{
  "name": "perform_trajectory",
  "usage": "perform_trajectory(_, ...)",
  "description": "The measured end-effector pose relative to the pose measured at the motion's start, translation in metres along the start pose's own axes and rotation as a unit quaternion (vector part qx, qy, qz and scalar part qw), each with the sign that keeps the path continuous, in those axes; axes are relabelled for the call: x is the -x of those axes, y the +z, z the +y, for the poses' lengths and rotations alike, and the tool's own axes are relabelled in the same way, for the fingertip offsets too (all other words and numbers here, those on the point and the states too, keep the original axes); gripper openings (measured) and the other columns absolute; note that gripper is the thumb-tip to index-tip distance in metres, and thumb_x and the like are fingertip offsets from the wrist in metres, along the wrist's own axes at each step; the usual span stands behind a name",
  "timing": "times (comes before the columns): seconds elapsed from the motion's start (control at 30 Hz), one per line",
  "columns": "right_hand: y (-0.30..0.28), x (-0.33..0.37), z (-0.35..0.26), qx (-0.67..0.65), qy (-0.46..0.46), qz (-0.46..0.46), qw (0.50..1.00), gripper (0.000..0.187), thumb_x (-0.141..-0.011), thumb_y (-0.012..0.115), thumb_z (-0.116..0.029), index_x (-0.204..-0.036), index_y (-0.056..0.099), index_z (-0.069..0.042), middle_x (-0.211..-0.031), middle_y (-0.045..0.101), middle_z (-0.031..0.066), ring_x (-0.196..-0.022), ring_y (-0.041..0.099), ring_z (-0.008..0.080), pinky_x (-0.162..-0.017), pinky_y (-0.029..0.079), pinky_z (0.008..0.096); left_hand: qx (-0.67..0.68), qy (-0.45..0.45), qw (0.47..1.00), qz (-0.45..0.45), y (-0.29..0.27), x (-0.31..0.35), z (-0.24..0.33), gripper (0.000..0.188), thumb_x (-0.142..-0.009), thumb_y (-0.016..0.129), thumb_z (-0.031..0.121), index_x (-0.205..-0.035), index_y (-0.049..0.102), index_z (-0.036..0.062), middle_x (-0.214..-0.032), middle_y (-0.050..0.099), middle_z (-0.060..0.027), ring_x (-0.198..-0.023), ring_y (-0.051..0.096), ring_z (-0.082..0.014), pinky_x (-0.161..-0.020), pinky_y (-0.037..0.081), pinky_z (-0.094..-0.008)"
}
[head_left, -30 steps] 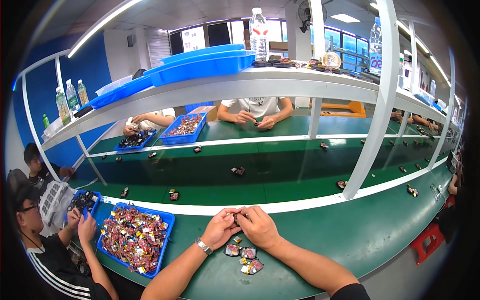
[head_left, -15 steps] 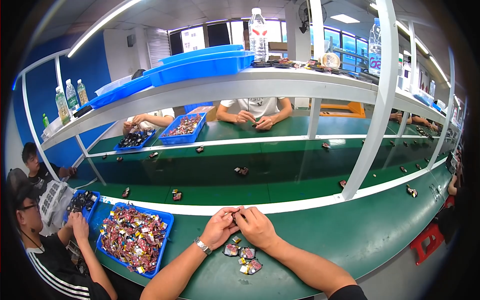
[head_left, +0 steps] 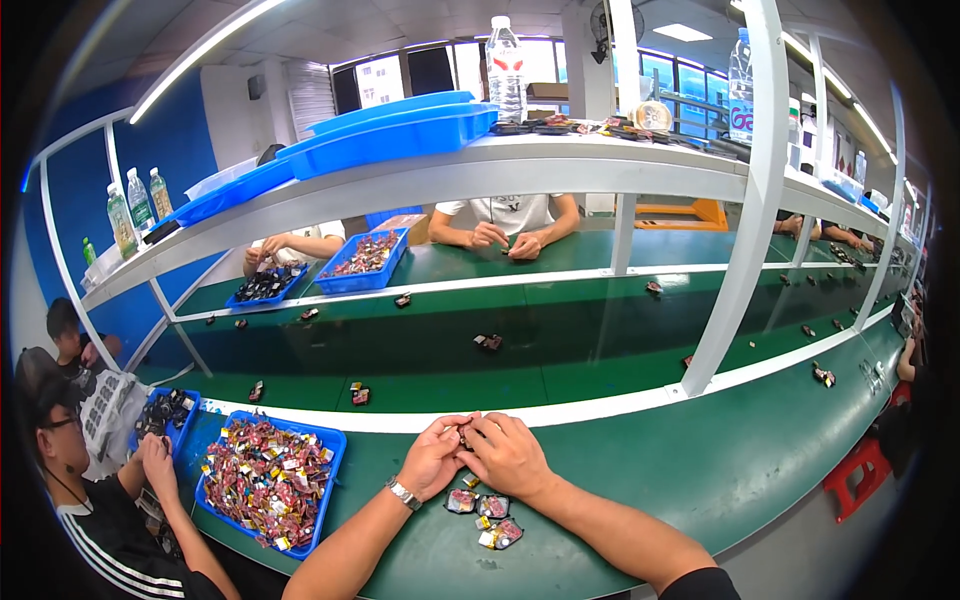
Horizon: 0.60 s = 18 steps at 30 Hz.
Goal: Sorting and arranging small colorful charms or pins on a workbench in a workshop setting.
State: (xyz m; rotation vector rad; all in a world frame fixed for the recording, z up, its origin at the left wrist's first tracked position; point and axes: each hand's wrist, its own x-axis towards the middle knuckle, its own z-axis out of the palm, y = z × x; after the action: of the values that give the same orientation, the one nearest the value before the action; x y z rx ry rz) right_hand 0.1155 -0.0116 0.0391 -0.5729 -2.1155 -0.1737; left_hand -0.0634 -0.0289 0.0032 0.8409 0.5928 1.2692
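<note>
Taking the hands as the dial's centre, a small dark, reddish piece [head_left: 465, 438] sits right at the middle, mostly hidden by fingers. The left hand [head_left: 430, 465] is half curled, thumb and fingertips pinching it; the right hand [head_left: 508, 458] bends over it from two o'clock, its fingertips closed on the same piece. A metal-link watch [head_left: 404, 493] rings the left wrist. Just below, around five to six o'clock, lie rounded, dark-rimmed units [head_left: 494, 507] with red, silvery and yellow parts, close together.

Towards nine o'clock, a blue plastic tray [head_left: 336, 470] is heaped with a jagged tangle of red, white and yellow bits [head_left: 265, 478]. Beyond it, also near nine, a smaller tray [head_left: 188, 424] holds glossy black shells [head_left: 165, 408], beside a co-worker [head_left: 120, 545] in a striped dark top. At eleven, a far tray [head_left: 370, 278] carries similar reddish bits.

The bench [head_left: 640, 480] is smooth and green; past its white rail, pieces dot a shiny green belt [head_left: 600, 365]. At twelve, a white shelf [head_left: 560, 170] bears a clear bottle [head_left: 507, 75]. A red stool [head_left: 858, 475] stands near three.
</note>
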Motion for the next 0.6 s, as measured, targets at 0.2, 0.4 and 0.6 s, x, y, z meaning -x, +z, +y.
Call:
perform_trajectory(0.2, 0.014, 0.005, 0.001, -0.066, 0.067, 0.009, 0.996, 0.032, -0.073, 0.075, -0.012, -0.103, 0.065, -0.002, -0.106, 0.063, 0.0118, -0.097, 0.062, 0.0305, -0.084, 0.051, 0.0389, 0.01, 0.001, 1.0, 0.011, 0.009, 0.002, 0.003, 0.033, -0.097, 0.056, 0.013, -0.129, 0.049, 0.007, -0.134, 0.054, -0.0107, -0.117, 0.055, -0.0229, -0.103, 0.044, -0.0441)
perform_trajectory(0.4, 0.02, 0.0, 0.085, -0.053, 0.223, 0.042, 0.973, 0.02, -0.071, 0.07, -0.004, -0.091, 0.067, -0.003, -0.097, 0.062, 0.0136, -0.087, 0.064, 0.0323, -0.078, 0.054, 0.0394, -0.001, 0.037, 0.999, 0.036, 0.016, 0.002, 0.01, 0.041, -0.099, 0.051, 0.01, -0.138, 0.04, 0.0051, -0.147, 0.043, -0.0154, -0.133, 0.046, -0.0297, -0.108, 0.041, -0.0456)
perform_trajectory(0.6, 0.02, 0.001, 0.147, 0.103, 0.36, -0.059, 0.925, 0.038, -0.072, 0.075, -0.013, -0.106, 0.063, -0.003, -0.102, 0.06, 0.0142, -0.095, 0.062, 0.0344, -0.084, 0.051, 0.042, -0.106, 0.067, 0.991, 0.05, 0.009, -0.002, 0.008, 0.026, -0.098, 0.052, 0.009, -0.123, 0.052, -0.0003, -0.128, 0.059, -0.0179, -0.121, 0.057, -0.0285, -0.101, 0.049, -0.0429)
